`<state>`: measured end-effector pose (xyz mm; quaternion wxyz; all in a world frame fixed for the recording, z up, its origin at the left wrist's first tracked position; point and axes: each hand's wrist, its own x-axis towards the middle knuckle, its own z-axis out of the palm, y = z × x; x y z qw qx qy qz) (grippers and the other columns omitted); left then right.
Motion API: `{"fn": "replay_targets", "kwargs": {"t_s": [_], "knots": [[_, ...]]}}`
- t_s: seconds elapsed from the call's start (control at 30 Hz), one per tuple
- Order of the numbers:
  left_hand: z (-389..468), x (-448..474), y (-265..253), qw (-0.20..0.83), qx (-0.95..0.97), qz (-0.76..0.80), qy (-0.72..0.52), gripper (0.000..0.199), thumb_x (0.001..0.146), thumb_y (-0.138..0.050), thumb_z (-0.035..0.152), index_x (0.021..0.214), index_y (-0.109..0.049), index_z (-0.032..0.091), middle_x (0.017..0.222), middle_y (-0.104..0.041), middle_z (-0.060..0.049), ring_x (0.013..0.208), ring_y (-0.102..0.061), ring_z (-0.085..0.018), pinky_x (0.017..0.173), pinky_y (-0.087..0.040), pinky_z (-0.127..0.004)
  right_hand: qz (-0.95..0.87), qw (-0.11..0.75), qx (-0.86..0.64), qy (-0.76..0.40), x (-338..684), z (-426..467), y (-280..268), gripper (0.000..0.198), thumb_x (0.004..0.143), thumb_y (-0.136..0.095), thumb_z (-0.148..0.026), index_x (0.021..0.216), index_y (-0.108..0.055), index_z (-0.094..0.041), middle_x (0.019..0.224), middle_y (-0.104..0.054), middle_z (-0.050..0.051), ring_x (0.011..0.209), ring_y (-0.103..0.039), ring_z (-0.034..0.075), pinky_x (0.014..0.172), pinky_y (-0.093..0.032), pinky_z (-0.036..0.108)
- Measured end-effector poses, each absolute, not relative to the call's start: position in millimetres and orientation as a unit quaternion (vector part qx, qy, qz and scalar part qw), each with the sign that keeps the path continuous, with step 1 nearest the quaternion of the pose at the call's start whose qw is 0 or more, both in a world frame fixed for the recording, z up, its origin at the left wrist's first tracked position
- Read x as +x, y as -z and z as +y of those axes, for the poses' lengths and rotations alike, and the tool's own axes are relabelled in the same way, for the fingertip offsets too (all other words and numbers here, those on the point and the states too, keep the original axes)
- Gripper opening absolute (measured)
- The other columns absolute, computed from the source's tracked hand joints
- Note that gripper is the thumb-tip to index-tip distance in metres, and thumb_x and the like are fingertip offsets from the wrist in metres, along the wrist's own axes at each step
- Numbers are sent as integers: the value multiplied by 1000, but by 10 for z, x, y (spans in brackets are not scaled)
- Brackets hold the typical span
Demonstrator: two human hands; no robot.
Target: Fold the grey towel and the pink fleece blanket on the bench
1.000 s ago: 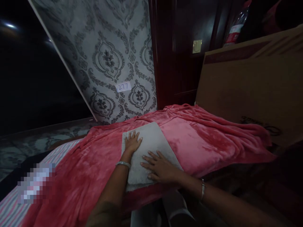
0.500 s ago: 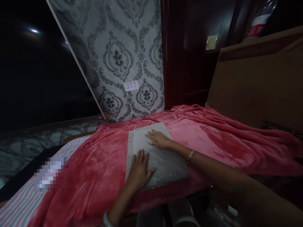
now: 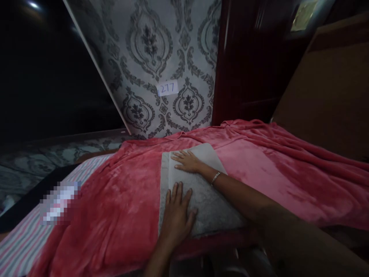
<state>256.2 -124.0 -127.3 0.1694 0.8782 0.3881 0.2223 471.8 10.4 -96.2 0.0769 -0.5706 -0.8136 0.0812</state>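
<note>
Left hand (image 3: pixel 177 213) lies flat, fingers spread, on the near end of the folded grey towel (image 3: pixel 201 192) atop the pink blanket (image 3: pixel 121 207); right hand (image 3: pixel 187 161), likewise flat, presses the far end. Smoothing works best with even, outward pressure.

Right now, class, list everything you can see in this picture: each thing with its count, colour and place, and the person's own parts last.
folded cloth: one, grey-white, flat on the blanket, near edge
blanket: one, pink-red, spread over the surface
striped sheet: one, pink and grey, lower left beside the blanket
patterned panel: one, grey damask, leaning behind
label: one, white, reading 277, on the panel
wooden door: one, dark red, right of the panel
cardboard sheet: one, brown, far right
bracelet: one, silver, right wrist
left hand: flat on the cloth, near part
right hand: flat on the cloth, far part
</note>
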Motion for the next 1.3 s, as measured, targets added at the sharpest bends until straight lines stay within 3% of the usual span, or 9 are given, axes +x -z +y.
{"fn": "replay_targets", "kwargs": {"t_s": [0.1, 0.23, 0.33, 0.53, 0.77, 0.87, 1.0, 1.2, 1.3], "knots": [[-1257, 2384, 1159, 328, 778, 446, -298, 49, 95, -51, 42, 138, -64, 24, 167, -30, -9, 156, -23, -30, 126, -24, -56, -812, 79, -574, -66, 4728, 86, 996, 67, 105, -32, -61, 164, -25, -32, 170, -15, 1, 157, -10, 32, 125, -10, 57], [-1396, 2098, 976, 574, 587, 443, -361, 66, 88, -59, 61, 141, -61, 21, 152, -53, -14, 143, -47, -32, 120, -39, -51, -813, 85, -573, -62, 4762, 98, 1050, 67, 104, -31, -61, 164, -26, -31, 171, -14, 1, 157, -10, 33, 124, -9, 59], [-1524, 2005, 884, 645, 499, 433, -384, 74, 79, -71, 61, 138, -64, 16, 142, -62, -19, 128, -62, -33, 108, -51, -47, -814, 97, -570, -64, 4786, 116, 1083, 68, 103, -30, -64, 164, -28, -31, 170, -17, 2, 156, -12, 34, 124, -10, 60], [-1522, 2043, 905, 540, 586, 501, -338, 79, 75, -74, 59, 140, -61, 16, 129, -70, -17, 91, -71, -23, 75, -59, -33, -813, 103, -569, -67, 4807, 138, 1119, 70, 103, -29, -66, 163, -29, -31, 170, -19, 2, 156, -13, 35, 124, -11, 60], [-1704, 2231, 986, 406, 715, 456, -340, 56, 86, -61, 43, 136, -65, 19, 134, -68, -12, 124, -63, -26, 107, -50, -41, -815, 100, -568, -51, 4795, 127, 1117, 69, 103, -28, -65, 163, -31, -31, 170, -19, 2, 156, -15, 34, 124, -13, 60], [-1781, 2199, 1014, 376, 722, 463, -350, 51, 88, -56, 40, 134, -66, 20, 125, -72, -11, 113, -67, -23, 98, -54, -36, -812, 91, -575, -52, 4783, 105, 1097, 68, 103, -29, -64, 163, -30, -31, 170, -18, 1, 156, -15, 33, 124, -13, 59], [-1750, 2047, 1050, 354, 694, 514, -358, 52, 88, -53, 42, 133, -64, 18, 90, -72, -5, 75, -65, -16, 69, -53, -28, -811, 88, -576, -60, 4781, 90, 1080, 68, 104, -29, -63, 164, -28, -31, 170, -17, 1, 156, -13, 34, 124, -12, 59], [-1650, 2081, 1050, 246, 732, 561, -300, 34, 87, -54, 48, 97, -70, 19, 97, -72, -11, 93, -67, -26, 84, -53, -40, -814, 97, -571, -55, 4795, 116, 1121, 69, 103, -28, -64, 163, -29, -30, 170, -20, 3, 156, -15, 34, 123, -13, 62], [-1617, 2189, 1049, 189, 747, 578, -270, 31, 82, -64, 51, 87, -66, 21, 87, -68, -9, 90, -65, -27, 81, -52, -41, -815, 96, -568, -53, 4795, 122, 1130, 69, 103, -28, -64, 163, -30, -30, 170, -19, 2, 155, -15, 35, 123, -14, 62]]}}
